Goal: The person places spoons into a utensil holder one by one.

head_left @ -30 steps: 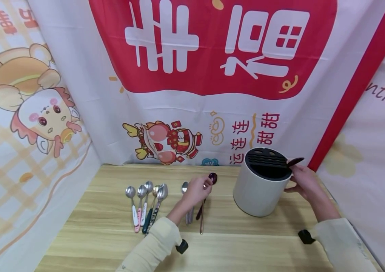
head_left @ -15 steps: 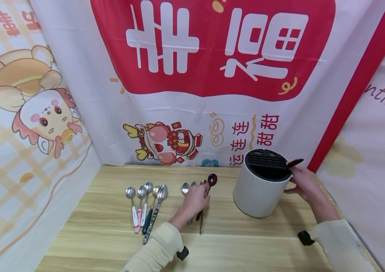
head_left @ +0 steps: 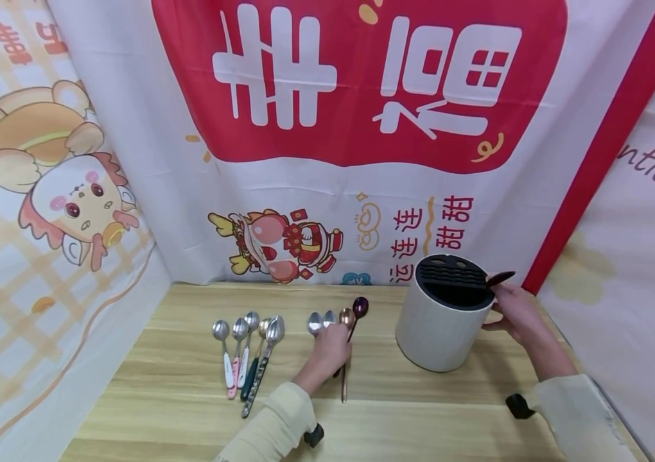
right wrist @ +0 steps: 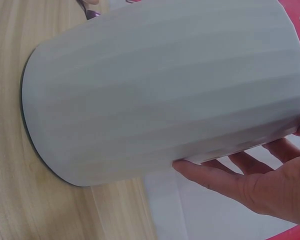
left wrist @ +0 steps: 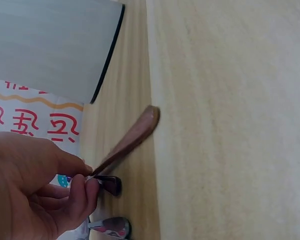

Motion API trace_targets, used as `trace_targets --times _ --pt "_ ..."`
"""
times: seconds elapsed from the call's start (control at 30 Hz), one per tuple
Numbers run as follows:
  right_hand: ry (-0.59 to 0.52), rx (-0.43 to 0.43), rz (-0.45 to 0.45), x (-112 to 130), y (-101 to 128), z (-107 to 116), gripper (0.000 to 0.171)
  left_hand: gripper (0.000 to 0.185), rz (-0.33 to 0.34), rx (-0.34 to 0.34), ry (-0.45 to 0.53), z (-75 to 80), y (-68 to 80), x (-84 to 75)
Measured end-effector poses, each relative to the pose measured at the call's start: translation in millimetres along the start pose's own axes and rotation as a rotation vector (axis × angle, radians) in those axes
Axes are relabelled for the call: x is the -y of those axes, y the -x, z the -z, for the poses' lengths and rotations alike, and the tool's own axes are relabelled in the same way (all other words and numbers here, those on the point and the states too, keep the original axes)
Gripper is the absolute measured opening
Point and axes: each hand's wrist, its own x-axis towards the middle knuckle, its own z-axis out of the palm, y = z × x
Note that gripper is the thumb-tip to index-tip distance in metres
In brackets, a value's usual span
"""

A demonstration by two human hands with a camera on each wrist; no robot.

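Note:
My left hand (head_left: 330, 350) lies over the handles of a middle group of spoons: two silver ones (head_left: 322, 319), a rose-gold spoon (head_left: 346, 316) and a purple spoon (head_left: 360, 306). In the left wrist view thumb and forefinger pinch the rose-gold spoon's handle (left wrist: 132, 137), with a dark handle end (left wrist: 110, 185) under the fingers. My right hand (head_left: 515, 308) rests against the far side of a white round holder (head_left: 440, 330) with a black slotted top, fingers (right wrist: 215, 175) flat on its wall (right wrist: 155, 90). A dark spoon (head_left: 501, 278) sticks out of that hand by the rim.
Several more spoons (head_left: 246, 353) with coloured handles lie in a row to the left on the wooden table (head_left: 420, 410). Printed cloth walls close the table in at the back, left and right. The holder's side (left wrist: 50, 45) stands close to my left hand.
My left hand has slid toward me from the spoon bowls to the handles, uncovering the bowls. The right hand and holder have stayed in place.

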Motion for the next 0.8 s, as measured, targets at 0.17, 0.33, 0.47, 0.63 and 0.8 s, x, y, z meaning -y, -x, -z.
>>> trace_targets --times 0.17,0.33,0.47,0.63,0.8 --pt "0.004 -0.002 0.004 0.2 -0.4 -0.2 0.023 0.022 0.044 0.030 0.035 -3.2 -0.9 2.2" --pt "0.002 -0.003 -0.007 -0.3 -0.9 0.1 0.022 0.022 0.049 0.042 0.031 -4.9 -4.3 3.8" --pt "-0.001 -0.004 -0.010 -0.6 -1.1 0.7 0.023 0.021 0.051 0.056 0.042 -4.3 -7.2 5.5" --pt "0.004 -0.008 -0.008 -0.7 -0.6 0.6 0.023 0.025 0.068 0.081 0.105 -2.6 -5.7 6.1" --pt "0.007 0.000 0.005 -1.1 0.4 0.4 0.024 0.028 0.094 0.107 0.157 -1.8 -4.0 5.9"
